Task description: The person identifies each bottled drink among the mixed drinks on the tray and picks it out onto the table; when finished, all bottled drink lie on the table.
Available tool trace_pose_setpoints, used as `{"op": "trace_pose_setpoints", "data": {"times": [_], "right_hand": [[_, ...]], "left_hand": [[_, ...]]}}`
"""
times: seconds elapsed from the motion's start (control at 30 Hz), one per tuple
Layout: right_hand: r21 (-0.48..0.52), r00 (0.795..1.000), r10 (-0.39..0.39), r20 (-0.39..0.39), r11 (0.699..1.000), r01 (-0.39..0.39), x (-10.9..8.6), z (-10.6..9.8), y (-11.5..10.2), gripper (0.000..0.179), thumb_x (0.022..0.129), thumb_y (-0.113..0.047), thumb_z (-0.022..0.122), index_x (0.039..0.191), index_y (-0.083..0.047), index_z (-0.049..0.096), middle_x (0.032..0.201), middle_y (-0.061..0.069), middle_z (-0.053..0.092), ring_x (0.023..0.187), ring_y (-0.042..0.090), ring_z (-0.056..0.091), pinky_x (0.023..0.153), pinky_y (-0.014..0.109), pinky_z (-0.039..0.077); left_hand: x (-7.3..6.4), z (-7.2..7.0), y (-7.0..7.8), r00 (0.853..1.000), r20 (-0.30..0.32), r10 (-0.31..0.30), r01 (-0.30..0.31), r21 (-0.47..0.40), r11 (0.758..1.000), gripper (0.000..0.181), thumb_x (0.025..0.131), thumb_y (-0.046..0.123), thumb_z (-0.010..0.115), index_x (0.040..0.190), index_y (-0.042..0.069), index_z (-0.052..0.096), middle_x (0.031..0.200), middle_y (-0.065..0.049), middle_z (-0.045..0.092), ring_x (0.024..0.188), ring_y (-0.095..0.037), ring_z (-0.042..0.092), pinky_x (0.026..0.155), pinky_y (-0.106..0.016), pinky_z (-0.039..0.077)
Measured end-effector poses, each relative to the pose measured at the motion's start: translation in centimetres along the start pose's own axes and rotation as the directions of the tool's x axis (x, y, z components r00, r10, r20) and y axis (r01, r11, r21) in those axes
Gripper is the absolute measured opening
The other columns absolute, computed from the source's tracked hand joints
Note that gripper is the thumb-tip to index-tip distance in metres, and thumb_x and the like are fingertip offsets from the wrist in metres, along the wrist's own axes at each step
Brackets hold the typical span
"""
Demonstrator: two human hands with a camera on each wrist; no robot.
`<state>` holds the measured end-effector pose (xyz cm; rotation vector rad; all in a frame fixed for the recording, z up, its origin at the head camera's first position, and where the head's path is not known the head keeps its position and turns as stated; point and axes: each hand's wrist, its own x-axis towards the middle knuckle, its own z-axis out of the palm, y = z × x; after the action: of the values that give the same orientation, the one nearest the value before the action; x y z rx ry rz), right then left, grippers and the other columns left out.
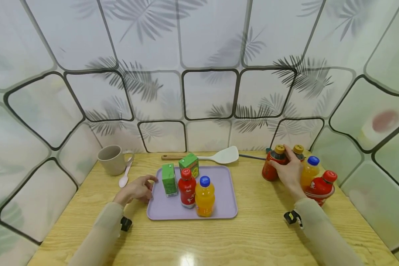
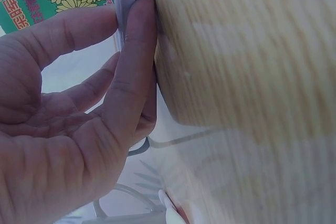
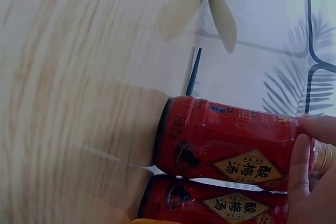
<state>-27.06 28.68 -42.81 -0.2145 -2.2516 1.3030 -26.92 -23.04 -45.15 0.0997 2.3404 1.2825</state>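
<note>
Patterned wall covering (image 1: 207,94), pale with grey and black rounded outlines and grey leaf prints, occupying the upper half of the frame. Light wood-grained table (image 1: 186,240), filling the lower half. Rectangular lilac tray (image 1: 225,192), lying on the table at lower centre. Spatula (image 1: 227,155) with a white head and brown wooden handle, lying behind the tray at centre.

Left hand (image 1: 137,190), lower left of centre: thumb and forefinger pinch the tray's left rim. Right hand (image 1: 290,170), right of centre: thumb and fingers are clamped about the upper part of a dark red bottle with a gold cap (image 1: 269,172), which stands upright on the table at right.

A second gold-capped bottle (image 1: 299,149) stands just beside it, partly hidden by the hand. Nearer the right edge follow an orange bottle with a blue cap (image 1: 308,173) and a bright red bottle with a red cap (image 1: 320,186). On the tray stand a similar red bottle (image 1: 187,190) and a similar orange bottle (image 1: 205,199), side by side.

Grey-beige mug (image 1: 110,161), left of centre. Two green drink cartons (image 1: 169,180), on the tray's rear left part. Pale pink spoon (image 1: 123,181), beside the mug.
</note>
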Motion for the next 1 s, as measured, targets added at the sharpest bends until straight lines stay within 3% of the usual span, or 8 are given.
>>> {"op": "trace_pose_setpoints", "data": {"times": [0.13,0.27,0.33,0.4,0.57,0.7,0.83,1.0], "right_hand": [[0.000,1.000,0.014,-0.010,1.000,-0.014,-0.4,-0.2,-0.2,0.074,0.084,-0.005,0.074,0.149,-0.012,0.041,0.144,0.016,0.051,0.129,0.034,0.052,0.107,0.049,0.045],[0.025,0.999,0.026,-0.036,0.999,-0.025,-1.1,-0.3,-0.7,0.070,0.085,-0.007,0.073,0.148,-0.011,0.043,0.142,0.017,0.050,0.121,0.033,0.057,0.092,0.019,0.053],[0.044,0.998,0.028,-0.048,0.999,-0.026,-1.5,-0.3,-0.9,0.069,0.085,-0.006,0.073,0.148,-0.010,0.044,0.141,0.017,0.048,0.117,0.032,0.058,0.082,0.005,0.049],[0.068,0.998,0.024,-0.058,0.997,-0.020,-1.8,-0.2,-1.0,0.069,0.085,-0.004,0.073,0.147,-0.010,0.044,0.138,0.017,0.047,0.118,0.030,0.056,0.078,-0.002,0.044],[0.115,0.997,-0.002,-0.078,0.993,0.011,-2.3,0.4,-1.2,0.064,0.083,-0.001,0.074,0.142,-0.007,0.050,0.128,0.015,0.049,0.108,0.016,0.054,0.079,0.000,0.046],[0.179,0.998,-0.018,-0.053,0.983,0.027,-2.8,1.1,-1.1,0.049,0.083,0.000,0.073,0.130,-0.003,0.060,0.121,0.013,0.056,0.097,0.004,0.057,0.078,0.002,0.048],[0.261,1.000,-0.012,0.018,0.965,0.007,-3.1,1.9,-1.1,0.038,0.085,-0.001,0.072,0.122,0.000,0.064,0.106,0.000,0.065,0.090,-0.001,0.063,0.079,0.006,0.051],[0.289,0.985,0.008,0.171,0.956,-0.058,-3.7,2.6,-1.5,0.036,0.088,-0.008,0.071,0.121,0.002,0.063,0.094,-0.020,0.064,0.090,-0.001,0.065,0.077,0.009,0.053]], "left_hand": [[0.0,0.0,0.1,1.000,-0.007,0.000,0.000,0.000,1.000,0.067,0.070,-0.014,0.061,0.133,0.001,0.047,0.097,-0.014,0.048,0.071,-0.020,0.057,0.063,-0.034,0.060],[0.1,0.0,0.0,1.000,-0.009,-0.001,0.001,0.000,1.000,0.066,0.070,-0.014,0.061,0.133,0.001,0.047,0.096,-0.014,0.048,0.071,-0.020,0.057,0.063,-0.034,0.060],[0.2,0.1,0.0,1.000,-0.009,-0.002,0.002,0.000,1.000,0.066,0.070,-0.014,0.061,0.134,0.001,0.047,0.096,-0.014,0.048,0.071,-0.020,0.057,0.063,-0.034,0.060],[0.3,0.1,-0.1,1.000,-0.007,-0.003,0.003,0.000,1.000,0.066,0.071,-0.014,0.061,0.134,0.001,0.047,0.096,-0.013,0.048,0.071,-0.020,0.057,0.064,-0.034,0.060],[0.3,0.1,-0.2,1.000,-0.006,-0.007,0.007,-0.002,1.000,0.066,0.071,-0.014,0.061,0.133,0.002,0.047,0.096,-0.013,0.047,0.073,-0.020,0.056,0.064,-0.034,0.060],[0.2,0.1,-0.1,1.000,-0.006,-0.004,0.004,0.001,1.000,0.065,0.071,-0.014,0.061,0.133,0.002,0.047,0.096,-0.014,0.047,0.073,-0.020,0.056,0.064,-0.033,0.060],[0.2,0.0,-0.1,1.000,-0.006,-0.002,0.002,-0.004,1.000,0.065,0.071,-0.014,0.061,0.133,0.001,0.047,0.096,-0.014,0.047,0.074,-0.020,0.056,0.064,-0.033,0.060],[0.1,0.1,-0.2,1.000,-0.014,-0.002,0.002,-0.003,1.000,0.066,0.070,-0.016,0.060,0.132,0.001,0.047,0.096,-0.014,0.048,0.075,-0.021,0.055,0.064,-0.033,0.060]]}}
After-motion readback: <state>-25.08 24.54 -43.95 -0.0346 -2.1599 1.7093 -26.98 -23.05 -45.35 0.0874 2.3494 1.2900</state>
